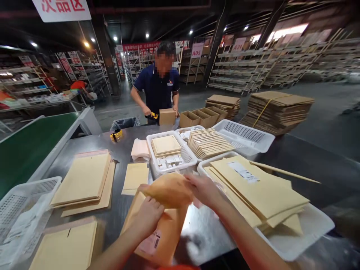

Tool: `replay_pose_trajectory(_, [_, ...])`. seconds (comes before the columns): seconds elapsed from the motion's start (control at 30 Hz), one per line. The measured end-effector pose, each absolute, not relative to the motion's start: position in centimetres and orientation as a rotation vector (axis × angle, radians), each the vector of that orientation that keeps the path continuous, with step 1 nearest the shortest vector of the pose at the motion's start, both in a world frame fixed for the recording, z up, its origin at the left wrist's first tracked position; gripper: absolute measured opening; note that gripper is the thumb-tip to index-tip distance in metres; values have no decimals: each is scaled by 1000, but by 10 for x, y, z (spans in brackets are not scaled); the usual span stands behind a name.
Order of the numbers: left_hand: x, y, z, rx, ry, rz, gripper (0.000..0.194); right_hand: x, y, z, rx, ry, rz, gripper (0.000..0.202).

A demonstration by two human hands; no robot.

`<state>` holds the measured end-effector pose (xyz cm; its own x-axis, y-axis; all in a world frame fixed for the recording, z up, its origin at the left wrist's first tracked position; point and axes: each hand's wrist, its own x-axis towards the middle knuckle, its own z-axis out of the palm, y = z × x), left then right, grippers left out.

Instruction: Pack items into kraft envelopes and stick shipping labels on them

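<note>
A brown padded envelope [171, 225] with a label near its lower end is between my two hands, just in front of me. Its upper part is bulged and bent over. My left hand [150, 213] has its fingers curled over the envelope's left side. At the upper right corner, my right hand [204, 189] pinches the envelope, slightly blurred by motion. Whatever may be inside the envelope is hidden. Just beyond my left hand lies a small stack of yellowish envelopes [135, 176]. To the right of my right hand, large labelled envelopes [258, 187] overhang a white basket [306, 234].
Stacks of envelopes [84, 176] and a white basket [42, 187] lie left. Behind are baskets of mailers [185, 159], a tape dispenser [116, 135] and open cardboard boxes [201, 117]. Across the table a co-worker [159, 86] handles a box. A green conveyor [36, 144] runs left.
</note>
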<state>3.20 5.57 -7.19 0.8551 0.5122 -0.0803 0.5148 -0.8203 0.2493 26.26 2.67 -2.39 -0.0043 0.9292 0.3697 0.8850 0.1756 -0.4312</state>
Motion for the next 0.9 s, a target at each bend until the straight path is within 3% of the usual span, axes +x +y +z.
replay_pose_trajectory(0.1, [33, 49, -65, 2837, 759, 24, 32, 249, 17, -12, -1670, -2051, 87, 13])
replay_pose_trajectory(0.23, [20, 53, -49, 2873, 853, 145, 24, 257, -11, 2, -1537, -1633, 59, 24])
replay_pose_trajectory(0.37, [0, 53, -23, 2904, 896, 406, 25, 260, -32, -12, -1513, -1311, 453, 38])
replay_pose_trajectory(0.43, [-4, 49, -12, 2933, 790, 524, 26, 246, -33, -25, -1427, -1296, 608, 33])
replay_pose_trajectory(0.53, [-10, 45, -4, 2895, 968, 1118, 11, 228, -31, -34, -1404, -1178, 619, 24])
replay_pose_trajectory(0.57, [-14, 46, -3, 2735, 1172, 1415, 16, 227, -30, -33, -1402, -1122, 595, 24])
replay_pose_trajectory(0.63, [-25, 53, -2, 2219, 1474, 1740, 46, 232, -28, -29, -1381, -1061, 553, 23])
replay_pose_trajectory(0.7, [-36, 63, -1, 1830, 1398, 1505, 52, 242, -24, -26, -1365, -1076, 549, 25])
replay_pose_trajectory(0.8, [-43, 70, -1, 1608, 1035, 1015, 44, 248, -12, -28, -1466, -1055, 403, 30])
replay_pose_trajectory(0.9, [-33, 60, -5, 1678, 1042, 1025, 38, 228, -4, -29, -1525, -875, -66, 25])
